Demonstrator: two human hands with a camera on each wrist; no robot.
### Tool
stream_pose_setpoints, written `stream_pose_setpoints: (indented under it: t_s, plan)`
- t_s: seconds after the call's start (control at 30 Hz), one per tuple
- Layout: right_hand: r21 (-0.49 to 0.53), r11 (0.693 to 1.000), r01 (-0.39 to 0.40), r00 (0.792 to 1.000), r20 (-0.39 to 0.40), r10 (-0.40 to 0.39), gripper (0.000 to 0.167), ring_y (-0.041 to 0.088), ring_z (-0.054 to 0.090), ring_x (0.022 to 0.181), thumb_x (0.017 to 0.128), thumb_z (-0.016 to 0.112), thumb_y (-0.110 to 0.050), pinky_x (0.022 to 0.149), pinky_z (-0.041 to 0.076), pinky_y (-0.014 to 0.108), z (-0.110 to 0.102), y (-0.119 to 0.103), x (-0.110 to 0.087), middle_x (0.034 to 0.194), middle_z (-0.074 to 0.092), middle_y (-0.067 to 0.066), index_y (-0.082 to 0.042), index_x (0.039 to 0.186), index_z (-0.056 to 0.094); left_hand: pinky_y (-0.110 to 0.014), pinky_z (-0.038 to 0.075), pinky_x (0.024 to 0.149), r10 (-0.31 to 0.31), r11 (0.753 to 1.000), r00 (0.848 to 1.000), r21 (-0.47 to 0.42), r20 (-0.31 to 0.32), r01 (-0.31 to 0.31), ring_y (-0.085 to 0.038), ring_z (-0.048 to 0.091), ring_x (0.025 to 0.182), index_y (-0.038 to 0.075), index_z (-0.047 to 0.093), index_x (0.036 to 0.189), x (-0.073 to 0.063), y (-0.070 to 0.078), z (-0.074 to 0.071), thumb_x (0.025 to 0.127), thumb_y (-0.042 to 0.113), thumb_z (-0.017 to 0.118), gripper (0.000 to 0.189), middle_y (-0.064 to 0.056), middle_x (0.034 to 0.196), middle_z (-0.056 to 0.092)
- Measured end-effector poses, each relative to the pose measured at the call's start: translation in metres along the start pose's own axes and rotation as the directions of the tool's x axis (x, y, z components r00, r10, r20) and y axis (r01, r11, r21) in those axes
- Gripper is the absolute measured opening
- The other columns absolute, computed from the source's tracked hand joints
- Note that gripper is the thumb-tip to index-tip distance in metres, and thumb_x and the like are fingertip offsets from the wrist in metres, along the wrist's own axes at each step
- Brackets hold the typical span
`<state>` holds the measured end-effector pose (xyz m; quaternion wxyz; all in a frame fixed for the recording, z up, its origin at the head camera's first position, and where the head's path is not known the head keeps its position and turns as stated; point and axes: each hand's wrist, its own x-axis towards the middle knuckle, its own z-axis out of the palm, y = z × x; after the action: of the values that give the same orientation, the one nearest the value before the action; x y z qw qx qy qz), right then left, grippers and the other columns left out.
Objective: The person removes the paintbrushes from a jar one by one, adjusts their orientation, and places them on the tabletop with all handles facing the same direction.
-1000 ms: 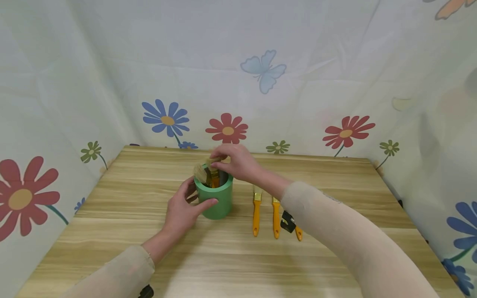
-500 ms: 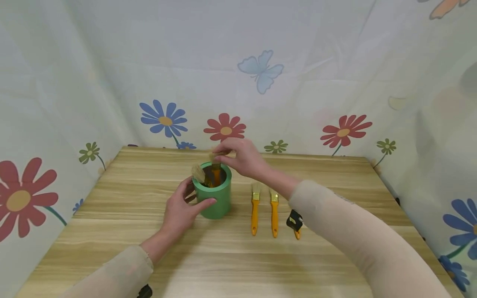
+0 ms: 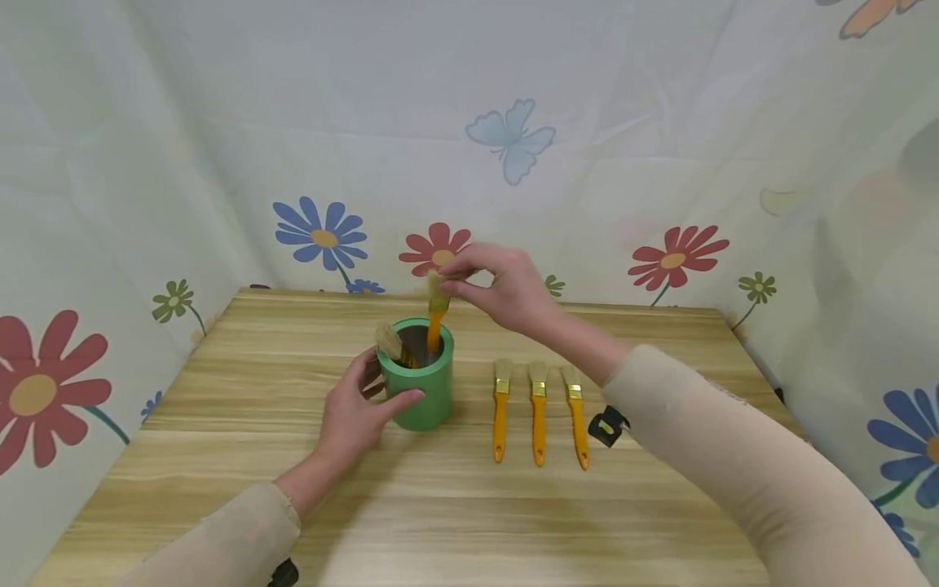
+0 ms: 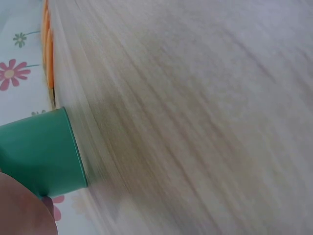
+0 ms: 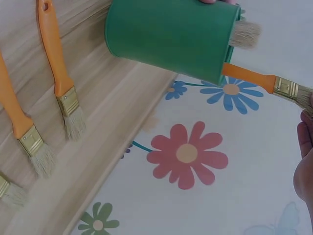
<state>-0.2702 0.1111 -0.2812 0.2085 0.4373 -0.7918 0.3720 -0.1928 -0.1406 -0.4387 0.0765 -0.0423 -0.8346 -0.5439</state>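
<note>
A green cylindrical can (image 3: pixel 420 395) stands upright on the wooden table, and my left hand (image 3: pixel 357 416) grips its left side with the thumb across the front. Above the rim, my right hand (image 3: pixel 506 285) pinches a paintbrush (image 3: pixel 438 306) by its bristle end. That brush's orange handle points down, its lower end hidden inside the can; the right wrist view shows the handle (image 5: pixel 249 74) leaving the mouth. Another brush (image 3: pixel 391 342) leans against the can's left rim, bristles up.
Three orange-handled paintbrushes lie in a row right of the can: one on the left (image 3: pixel 500 416), one in the middle (image 3: pixel 539 416) and one on the right (image 3: pixel 577 420). A flowered white cloth (image 3: pixel 601 163) hangs behind the table (image 3: pixel 411 522).
My right hand has risen and shifted right, drawing the pinched paintbrush upward so more of its handle shows above the can. My left hand stays on the can.
</note>
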Motion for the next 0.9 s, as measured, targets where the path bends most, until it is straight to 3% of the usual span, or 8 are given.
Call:
stream_pose_setpoints:
  t_s: [0.23, 0.57, 0.9]
  plan:
    - [0.042, 0.999, 0.016, 0.996, -0.088, -0.012, 0.019, 0.018, 0.076, 0.093, 0.088, 0.087, -0.002, 0.086, 0.065, 0.034, -0.021, -0.007, -0.003, 0.100, 0.080, 0.005, -0.003, 0.106, 0.081, -0.047, 0.055, 0.113, -0.005, 1.000, 1.000, 0.006, 0.003, 0.005, -0.029, 0.057, 0.142, 0.019, 0.045, 0.160, 0.000, 0.000, 0.001, 0.081, 0.048, 0.094, 0.097, -0.007, 0.156, 0.057]
    - [-0.012, 0.999, 0.052, 0.993, -0.107, -0.053, 0.020, 0.017, 0.076, 0.094, 0.087, 0.088, 0.000, 0.090, 0.063, 0.029, -0.057, -0.015, -0.016, 0.099, 0.080, 0.004, -0.005, 0.106, 0.082, -0.047, 0.054, 0.114, 0.008, 1.000, 1.000, 0.003, -0.006, -0.008, -0.030, 0.057, 0.141, 0.017, 0.047, 0.159, 0.001, 0.001, 0.002, 0.082, 0.042, 0.095, 0.094, -0.008, 0.155, 0.058]
    - [-0.097, 0.994, -0.039, 0.996, -0.082, 0.031, 0.022, 0.015, 0.075, 0.092, 0.084, 0.089, 0.000, 0.088, 0.058, 0.019, -0.090, -0.009, -0.044, 0.097, 0.080, 0.000, -0.008, 0.104, 0.083, -0.047, 0.054, 0.114, 0.000, 1.000, 1.000, 0.004, -0.008, 0.000, -0.031, 0.058, 0.141, 0.016, 0.046, 0.159, 0.000, 0.001, 0.002, 0.082, 0.041, 0.095, 0.095, -0.009, 0.155, 0.058]
